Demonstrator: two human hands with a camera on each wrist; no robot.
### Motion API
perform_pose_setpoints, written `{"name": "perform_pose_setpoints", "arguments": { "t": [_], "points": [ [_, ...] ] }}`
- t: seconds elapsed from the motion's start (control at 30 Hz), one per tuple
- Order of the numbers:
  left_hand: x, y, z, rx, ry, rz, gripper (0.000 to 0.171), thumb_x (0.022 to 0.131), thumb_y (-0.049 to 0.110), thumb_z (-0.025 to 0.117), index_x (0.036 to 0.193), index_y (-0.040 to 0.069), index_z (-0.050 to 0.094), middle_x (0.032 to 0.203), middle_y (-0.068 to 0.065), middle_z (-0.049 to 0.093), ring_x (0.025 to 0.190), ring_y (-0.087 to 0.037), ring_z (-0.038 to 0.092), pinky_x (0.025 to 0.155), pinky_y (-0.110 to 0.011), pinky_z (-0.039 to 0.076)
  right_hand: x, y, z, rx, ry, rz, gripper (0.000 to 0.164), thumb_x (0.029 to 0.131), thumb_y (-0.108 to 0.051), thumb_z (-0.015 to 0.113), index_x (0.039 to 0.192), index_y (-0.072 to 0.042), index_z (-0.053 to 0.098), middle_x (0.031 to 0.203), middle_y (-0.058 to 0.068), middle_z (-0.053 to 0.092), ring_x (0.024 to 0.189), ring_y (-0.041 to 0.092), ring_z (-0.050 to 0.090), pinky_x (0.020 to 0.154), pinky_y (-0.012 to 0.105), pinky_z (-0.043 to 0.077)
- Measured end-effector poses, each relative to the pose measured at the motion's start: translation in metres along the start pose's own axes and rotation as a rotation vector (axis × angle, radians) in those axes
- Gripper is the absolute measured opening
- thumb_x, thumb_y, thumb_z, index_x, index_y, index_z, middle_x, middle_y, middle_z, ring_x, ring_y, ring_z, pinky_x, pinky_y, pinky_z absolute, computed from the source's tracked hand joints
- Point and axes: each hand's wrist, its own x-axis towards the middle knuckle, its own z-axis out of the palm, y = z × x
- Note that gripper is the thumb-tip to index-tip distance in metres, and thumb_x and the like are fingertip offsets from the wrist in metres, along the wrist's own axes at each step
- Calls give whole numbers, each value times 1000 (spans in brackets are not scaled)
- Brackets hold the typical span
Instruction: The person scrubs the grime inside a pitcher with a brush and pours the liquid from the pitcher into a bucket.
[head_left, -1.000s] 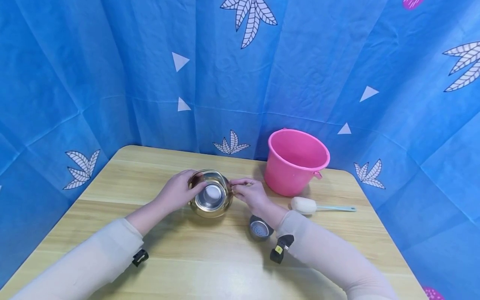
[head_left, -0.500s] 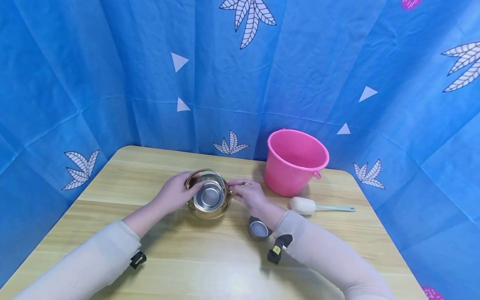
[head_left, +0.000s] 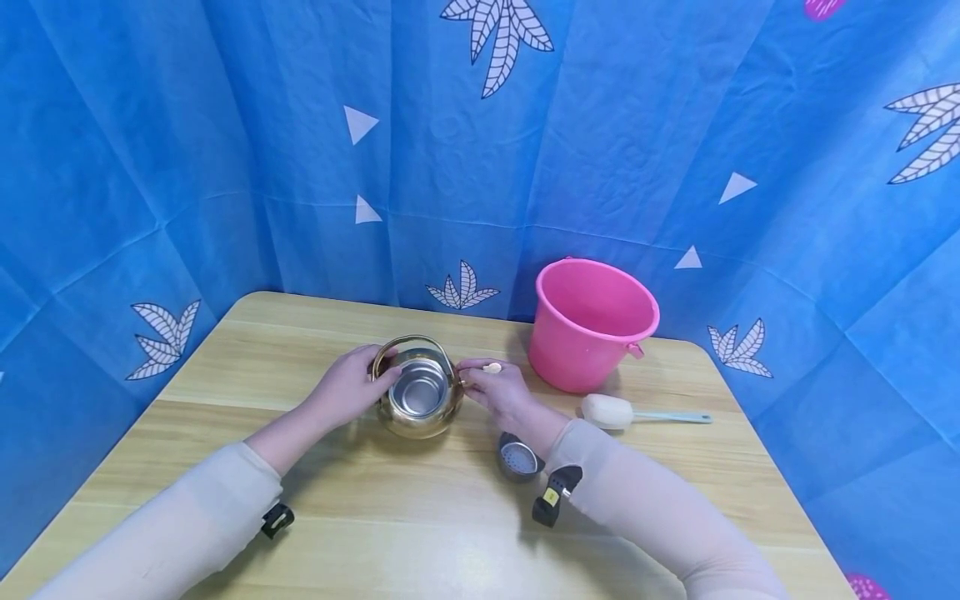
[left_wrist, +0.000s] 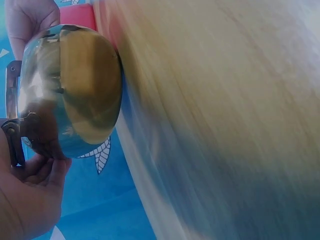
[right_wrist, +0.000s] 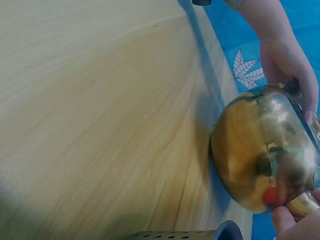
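A shiny gold teapot with a steel-coloured inside hangs between both hands, its mouth facing up and its hoop handle raised. My left hand grips its left side near the rim, thumb over the edge. Opposite, my right hand pinches the spout; a small pale oval shows at the spout's end. In the left wrist view the teapot's rounded underside faces the wooden table; whether it touches the wood I cannot tell. Below my right wrist lies a dark strainer cup with a perforated metal face.
A pink bucket stands at the back right of the table. In front of it lies a white sponge brush with a pale teal handle. Blue patterned cloth hangs round the table's back and sides.
The teapot has tilted slightly, and the white round patch seen inside it a second ago is gone. Its hoop handle stands a little differently. Both hands keep their hold.
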Motion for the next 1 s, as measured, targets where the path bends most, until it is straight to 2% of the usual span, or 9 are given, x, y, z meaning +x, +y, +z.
{"name": "perform_pose_setpoints", "arguments": {
  "t": [0.37, 1.0],
  "points": [
    [4, -5, 1, -23, -17, -26, 40, 98, 22, 62, 130, -2, 61, 124, -20, 66, 117, -40, 60, 99, -54, 48, 4, 2, 0, -3, 21, 22, 31, 89, 7, 65, 120, 13, 62, 100, 12, 74, 83, 16, 67, 93, 38, 56],
    [8, -5, 2, -27, -51, -59, 39, 100, 22, 58, 130, -3, 60, 123, -22, 66, 115, -41, 61, 97, -54, 48, 5, 3, 1, 9, 53, 69, 30, 89, 5, 67, 118, 10, 63, 99, 12, 73, 82, 16, 68, 88, 35, 58]
  ]
}}
